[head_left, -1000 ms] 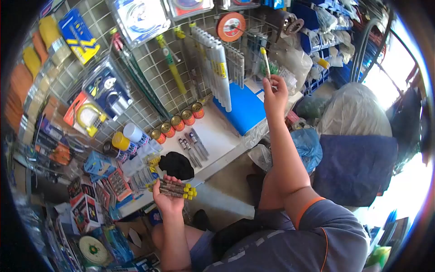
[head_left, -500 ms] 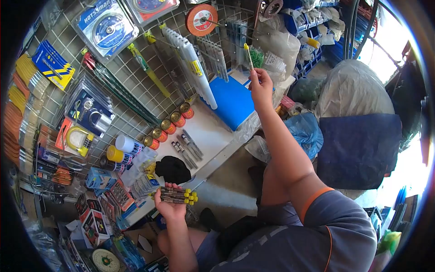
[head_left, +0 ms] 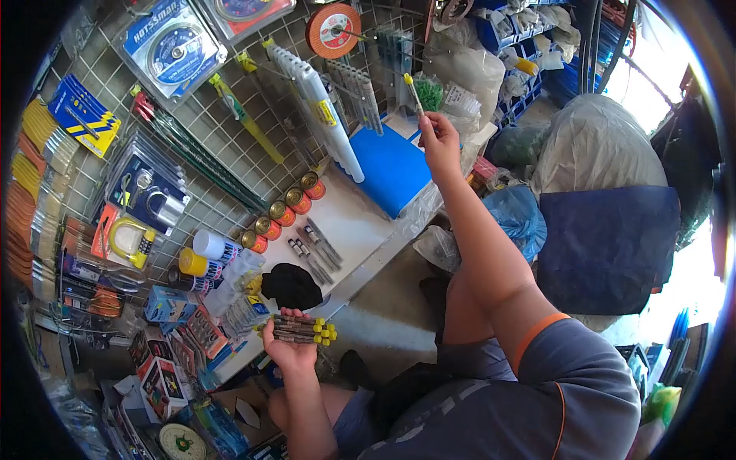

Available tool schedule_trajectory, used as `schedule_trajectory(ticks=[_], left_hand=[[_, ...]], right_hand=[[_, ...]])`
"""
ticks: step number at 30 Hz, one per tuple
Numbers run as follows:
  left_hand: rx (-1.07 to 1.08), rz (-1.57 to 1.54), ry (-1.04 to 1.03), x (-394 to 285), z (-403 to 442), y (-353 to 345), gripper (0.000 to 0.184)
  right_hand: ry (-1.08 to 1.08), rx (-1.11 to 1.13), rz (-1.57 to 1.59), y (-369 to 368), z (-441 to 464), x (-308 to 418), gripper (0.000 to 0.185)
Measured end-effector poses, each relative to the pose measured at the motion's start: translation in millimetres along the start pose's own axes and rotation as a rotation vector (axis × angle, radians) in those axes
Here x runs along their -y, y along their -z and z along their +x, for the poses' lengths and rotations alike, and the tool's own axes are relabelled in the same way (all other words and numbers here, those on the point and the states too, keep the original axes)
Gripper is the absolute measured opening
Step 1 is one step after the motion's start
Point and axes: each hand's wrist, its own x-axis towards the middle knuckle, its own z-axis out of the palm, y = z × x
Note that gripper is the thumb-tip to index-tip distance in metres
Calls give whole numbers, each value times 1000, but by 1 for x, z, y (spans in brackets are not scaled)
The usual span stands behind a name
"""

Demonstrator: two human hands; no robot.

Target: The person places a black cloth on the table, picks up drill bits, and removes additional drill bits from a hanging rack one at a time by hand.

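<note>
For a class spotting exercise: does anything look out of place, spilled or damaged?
Perhaps the crumpled black bundle at the white shelf's edge: it looks odd near the neat row of tins. Nothing looks spilled or damaged, including the yellow-ended sticks in the left hand.

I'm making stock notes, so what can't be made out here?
All in the head view:
Exact count of yellow-ended sticks in the left hand: they overlap one another.
Lower end of the single stick: hidden by the right hand.
Anything beneath the black bundle: the bundle covers it.
Wording on the slim grey items: too small to read.
</note>
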Motion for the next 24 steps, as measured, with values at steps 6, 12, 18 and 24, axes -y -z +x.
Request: schedule_trajectory(ticks=[6, 12, 18, 24], left_hand=[[-2, -11, -8, -4, -4, -5, 35], [-16, -30, 2, -7, 6, -9, 35], [0, -36, 29, -6, 14, -9, 32], [-6, -17, 27, -2, 22, -7, 32]], right_hand=[[-49, -1, 41, -1, 7, -11, 24], [88, -103, -90, -18, 9, -24, 22], [56, -130, -23, -40, 28, -43, 21], [10, 11, -79, -81, 85, -58, 22]])
